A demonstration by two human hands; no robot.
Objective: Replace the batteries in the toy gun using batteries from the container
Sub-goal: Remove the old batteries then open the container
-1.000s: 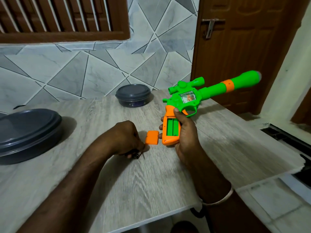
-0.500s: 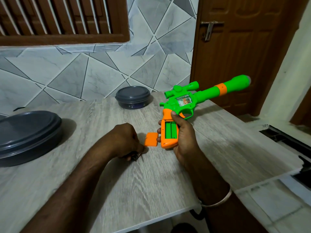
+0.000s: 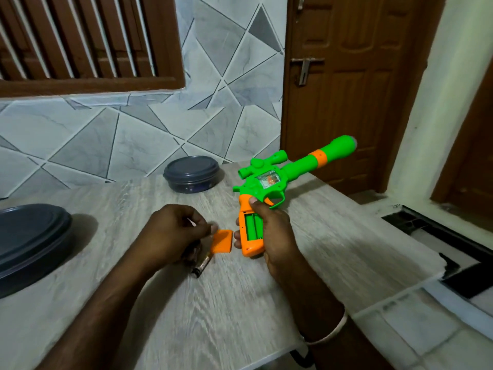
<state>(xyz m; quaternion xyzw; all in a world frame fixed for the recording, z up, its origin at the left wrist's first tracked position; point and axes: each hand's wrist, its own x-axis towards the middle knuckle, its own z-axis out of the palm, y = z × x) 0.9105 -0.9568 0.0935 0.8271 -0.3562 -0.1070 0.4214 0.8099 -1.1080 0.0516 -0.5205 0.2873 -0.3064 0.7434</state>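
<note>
On the head view I see the right hand (image 3: 272,231) clamped round the orange grip of the toy gun (image 3: 269,180), with the battery bay open. Just left of the gun lie the orange cover (image 3: 222,241) and a battery (image 3: 202,268) on the table (image 3: 213,316). The left hand (image 3: 173,231) hovers over them with curled, blurred fingers, and I cannot tell its hold. The lidded container (image 3: 190,173) sits behind-left of the gun.

Open table (image 3: 120,204) runs between the big container (image 3: 32,236) and small container (image 3: 190,173); a cover (image 3: 222,241) and battery (image 3: 202,266) clutter the middle
</note>
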